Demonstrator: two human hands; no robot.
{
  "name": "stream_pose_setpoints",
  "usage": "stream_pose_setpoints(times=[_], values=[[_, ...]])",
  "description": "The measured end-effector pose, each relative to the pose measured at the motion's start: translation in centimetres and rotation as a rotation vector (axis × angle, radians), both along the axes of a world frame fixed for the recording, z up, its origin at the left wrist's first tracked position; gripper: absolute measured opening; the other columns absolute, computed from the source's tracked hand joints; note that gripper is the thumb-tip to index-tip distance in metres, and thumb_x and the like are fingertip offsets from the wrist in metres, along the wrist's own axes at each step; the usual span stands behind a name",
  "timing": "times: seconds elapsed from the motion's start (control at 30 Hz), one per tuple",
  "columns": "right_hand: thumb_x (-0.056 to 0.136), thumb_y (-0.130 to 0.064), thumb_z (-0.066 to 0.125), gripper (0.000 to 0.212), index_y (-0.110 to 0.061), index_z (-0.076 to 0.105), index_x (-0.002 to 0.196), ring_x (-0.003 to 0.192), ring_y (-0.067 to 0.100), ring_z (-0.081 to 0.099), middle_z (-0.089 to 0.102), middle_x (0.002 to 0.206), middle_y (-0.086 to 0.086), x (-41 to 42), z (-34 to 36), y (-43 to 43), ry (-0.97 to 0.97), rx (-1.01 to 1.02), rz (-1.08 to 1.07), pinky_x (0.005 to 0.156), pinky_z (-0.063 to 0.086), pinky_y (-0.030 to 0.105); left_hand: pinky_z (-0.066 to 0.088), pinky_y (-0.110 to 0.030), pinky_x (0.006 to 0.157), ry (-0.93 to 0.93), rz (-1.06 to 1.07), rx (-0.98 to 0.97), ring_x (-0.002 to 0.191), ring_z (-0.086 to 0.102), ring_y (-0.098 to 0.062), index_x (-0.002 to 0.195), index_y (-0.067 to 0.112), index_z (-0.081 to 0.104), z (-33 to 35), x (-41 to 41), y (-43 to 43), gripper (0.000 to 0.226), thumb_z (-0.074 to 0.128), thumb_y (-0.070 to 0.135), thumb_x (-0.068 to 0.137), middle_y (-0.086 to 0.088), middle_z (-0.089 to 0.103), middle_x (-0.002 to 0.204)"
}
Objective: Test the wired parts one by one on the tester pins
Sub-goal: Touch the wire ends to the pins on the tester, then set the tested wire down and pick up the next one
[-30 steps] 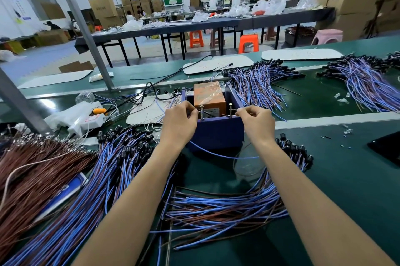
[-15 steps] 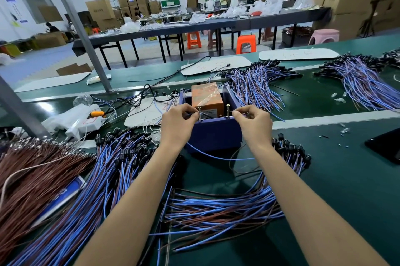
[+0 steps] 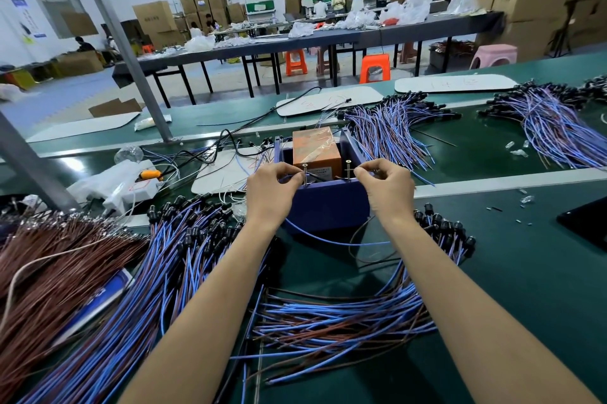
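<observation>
Squarely at the middle of the view, the blue tester box stood on the green bench, with an orange block wrapped in clear tape sitting inside it. Two upright metal pins rose from the box's near rim, the left pin and the right pin. The person's left hand was curled, its thumb and forefinger pinching one end of the wired part right against the left pin; whether the bare end touched the pin could not be told. The right hand pinched the other end in the same way, just beside the right pin. Between the wrists the wired part sagged at 6 o'clock of the box, its blue lead and thin brown lead looping down in front of the box. A thick heap of blue parts with black caps lay at 8 o'clock of the box, under the left forearm, and a bundle of brown wires lay farther out at 9 o'clock. A fan of mixed leads spread at 6 o'clock between the forearms. Another heap lay at 1 o'clock behind the box, and a far heap at 2 o'clock. A white plastic bag sat at 9 o'clock.
</observation>
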State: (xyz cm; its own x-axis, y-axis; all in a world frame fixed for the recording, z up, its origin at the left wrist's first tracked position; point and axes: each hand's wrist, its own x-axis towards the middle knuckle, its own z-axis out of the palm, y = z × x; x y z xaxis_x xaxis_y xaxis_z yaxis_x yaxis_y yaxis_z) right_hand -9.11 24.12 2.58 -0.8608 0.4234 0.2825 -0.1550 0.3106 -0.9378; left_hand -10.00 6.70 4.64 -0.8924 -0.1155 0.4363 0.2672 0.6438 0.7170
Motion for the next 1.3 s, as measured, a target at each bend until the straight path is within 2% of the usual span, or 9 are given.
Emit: stream_pose_setpoints(times=[0.17,0.3,0.53,0.73,0.9,0.97,1.03,1.13,1.3], values=[[0.084,-0.019,0.068,0.011,-0.021,0.066,0.074,0.062,0.014,0.051,0.06,0.063,0.0,0.1,0.0,0.0,-0.001,0.009,-0.002,0.07,0.048,0.035,0.035,0.003,0.059,-0.016,0.006,0.012,0.065,0.051,0.012,0.088,0.017,0.077,0.0,0.1,0.1,0.009,0.069,0.018,0.083,0.008,0.063,0.077],[0.085,-0.019,0.068,0.013,-0.022,0.065,0.072,0.062,0.014,0.051,0.06,0.064,0.002,0.1,-0.1,0.0,0.0,0.004,0.0,0.066,0.045,0.031,0.037,-0.003,0.056,-0.036,0.015,0.017,0.064,0.054,0.003,0.093,0.019,0.077,-0.1,0.1,0.1,0.013,0.067,0.019,0.084,0.006,0.063,0.079],[0.086,-0.019,0.067,0.01,-0.019,0.067,0.075,0.06,0.011,0.049,0.06,0.065,0.0,0.0,-0.2,0.0,0.006,-0.002,-0.002,0.061,0.041,0.022,0.036,-0.013,0.072,-0.033,0.013,0.036,0.08,0.055,-0.008,0.097,0.016,0.077,-0.2,0.0,0.4,0.015,0.068,0.019,0.085,0.005,0.063,0.085],[0.087,-0.019,0.067,0.008,-0.017,0.068,0.079,0.063,0.011,0.051,0.063,0.07,0.002,0.0,-0.1,0.0,0.006,0.007,-0.001,0.07,0.046,0.029,0.035,0.003,0.061,-0.013,-0.003,0.062,0.064,0.053,0.016,0.084,0.018,0.075,-0.5,-0.1,0.2,0.005,0.07,0.016,0.083,0.014,0.063,0.072],[0.088,-0.02,0.067,0.015,-0.024,0.065,0.073,0.063,0.011,0.05,0.061,0.067,-0.001,1.5,0.1,-0.2,0.011,-0.012,0.071,0.062,0.041,0.024,0.038,-0.005,0.06,-0.07,0.006,0.074,0.064,0.052,0.0,0.078,0.019,0.062,-0.2,1.0,0.1,0.009,0.07,0.018,0.083,0.009,0.061,0.071],[0.09,-0.025,0.064,0.017,-0.025,0.071,0.074,0.071,0.01,0.057,0.067,0.073,-0.003,3.0,0.1,-0.1,0.002,-0.038,0.303,0.067,0.044,0.023,0.044,-0.014,0.059,-0.209,-0.124,0.187,0.057,0.055,-0.007,0.077,0.016,0.061,0.0,2.7,-0.6,0.011,0.069,0.014,0.085,0.001,0.062,0.07],[0.095,-0.042,0.05,0.035,-0.028,0.078,0.079,0.087,0.002,0.064,0.073,0.087,-0.012,4.9,-0.4,-0.1,-0.099,-0.044,0.6,0.081,0.047,0.021,0.051,-0.023,0.057,-0.497,-0.439,0.331,0.058,0.063,-0.014,0.08,0.011,0.061,0.7,5.0,-1.8,0.009,0.065,0.009,0.088,-0.008,0.065,0.073],[0.089,-0.065,0.023,0.059,-0.04,0.076,0.094,0.102,-0.006,0.059,0.071,0.101,-0.019,7.2,-2.3,0.0,-0.316,0.053,0.771,0.094,0.039,0.018,0.056,-0.028,0.073,-0.789,-0.839,0.197,0.089,0.07,-0.025,0.092,0.006,0.065,2.0,7.5,-4.4,0.006,0.059,0.009,0.092,-0.014,0.071,0.093],[0.078,-0.083,0.008,0.074,-0.047,0.064,0.11,0.107,-0.002,0.051,0.063,0.107,-0.021,9.4,-5.0,0.7,-0.414,0.357,0.814,0.101,0.033,0.032,0.053,-0.034,0.09,-0.775,-0.809,0.103,0.101,0.067,-0.026,0.1,0.001,0.065,2.5,8.1,-7.6,0.016,0.05,0.0,0.095,-0.016,0.071,0.103]])
